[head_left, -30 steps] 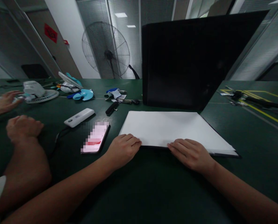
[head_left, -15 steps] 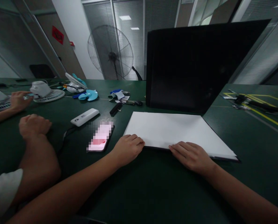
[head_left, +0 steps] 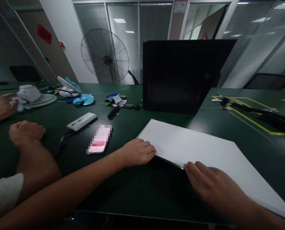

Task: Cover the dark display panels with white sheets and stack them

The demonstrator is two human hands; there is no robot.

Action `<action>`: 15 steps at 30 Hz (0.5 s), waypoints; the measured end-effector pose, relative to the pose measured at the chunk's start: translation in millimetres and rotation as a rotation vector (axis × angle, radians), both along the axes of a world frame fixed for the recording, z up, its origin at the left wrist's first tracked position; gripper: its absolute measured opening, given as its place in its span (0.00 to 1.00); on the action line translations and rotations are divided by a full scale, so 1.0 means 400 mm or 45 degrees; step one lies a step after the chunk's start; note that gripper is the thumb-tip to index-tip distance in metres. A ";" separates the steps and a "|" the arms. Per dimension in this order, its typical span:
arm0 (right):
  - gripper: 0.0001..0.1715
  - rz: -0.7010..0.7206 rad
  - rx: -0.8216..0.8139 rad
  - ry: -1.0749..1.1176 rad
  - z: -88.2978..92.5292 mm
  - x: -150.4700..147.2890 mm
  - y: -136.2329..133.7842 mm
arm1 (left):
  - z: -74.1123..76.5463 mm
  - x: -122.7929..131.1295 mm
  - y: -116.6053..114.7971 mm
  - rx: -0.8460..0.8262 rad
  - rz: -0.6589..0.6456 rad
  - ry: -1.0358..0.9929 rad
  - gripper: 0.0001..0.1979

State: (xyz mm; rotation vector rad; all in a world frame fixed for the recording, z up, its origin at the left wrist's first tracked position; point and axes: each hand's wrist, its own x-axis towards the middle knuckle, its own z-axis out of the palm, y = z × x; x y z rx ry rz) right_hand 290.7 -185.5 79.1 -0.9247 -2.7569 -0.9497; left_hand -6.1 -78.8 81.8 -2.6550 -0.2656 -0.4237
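Observation:
Both my hands grip the near long edge of a flat white-topped board [head_left: 192,145] with a dark edge beneath. Toward its left end is my left hand [head_left: 139,152], fingers curled over the rim and thumb hidden. My right hand [head_left: 214,182] holds the same edge farther right, its fingertips closed over it and its thumb out of sight. The board lies slantwise, its right end nearer me. Behind it a large black panel [head_left: 178,76] stands upright on the dark green table [head_left: 132,191].
Left of my hands lie a phone [head_left: 100,139] with a blurred screen and a white corded device [head_left: 82,121]. A co-worker's forearm and hand [head_left: 27,132] rest farther left. Fan parts [head_left: 85,99] and a black stand [head_left: 257,110] lie farther off on the table.
The board has turned, its right end swinging toward me, with both hands still on its near edge. My right hand has come nearer and lower. The view has shifted right.

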 end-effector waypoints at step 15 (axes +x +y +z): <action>0.14 -0.585 -0.022 0.014 -0.090 0.464 -0.095 | -0.131 0.655 0.151 0.121 -0.262 -0.013 0.17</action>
